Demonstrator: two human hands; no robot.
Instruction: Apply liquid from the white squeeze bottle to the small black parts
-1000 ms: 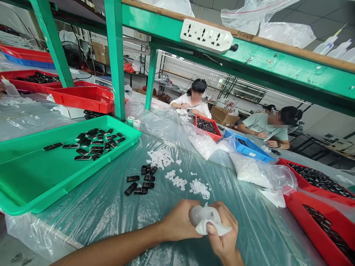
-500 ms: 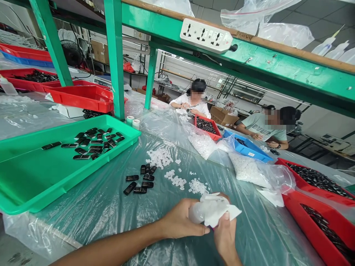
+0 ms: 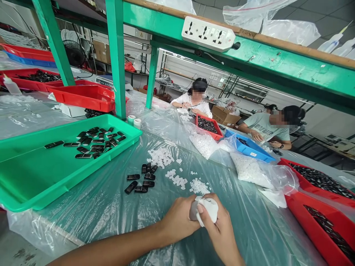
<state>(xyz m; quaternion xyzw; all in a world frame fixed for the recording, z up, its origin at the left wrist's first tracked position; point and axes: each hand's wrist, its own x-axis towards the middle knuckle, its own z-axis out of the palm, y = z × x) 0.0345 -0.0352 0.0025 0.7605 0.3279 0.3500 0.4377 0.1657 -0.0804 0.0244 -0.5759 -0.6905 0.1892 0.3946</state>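
Near the front of the table, both hands are closed together. My left hand point(image 3: 179, 220) grips a rounded, pale translucent thing point(image 3: 194, 211), mostly covered by fingers and tissue, so its kind is not clear. Folded against it is a crumpled white tissue point(image 3: 210, 210), pinched by my right hand point(image 3: 224, 232) with the thumb on top. Just beyond the fingers lies a small heap of tiny white pieces point(image 3: 199, 186). Flat white pieces point(image 3: 176, 180) and a larger white pile point(image 3: 161, 157) spread to the left. Several small black casings point(image 3: 141, 189) rest beside them.
A green tray point(image 3: 30, 173) with black casings stands on the left. Red bins point(image 3: 313, 236) of black parts line the right edge, near a bag of white pieces point(image 3: 249, 170). A green shelf beam point(image 3: 155, 22) crosses overhead. Two people work across the table.
The tissue has been gathered from a loose, spread shape into a compact wad around the pale thing. My right hand has turned and closed more tightly over it. The view has shifted slightly.
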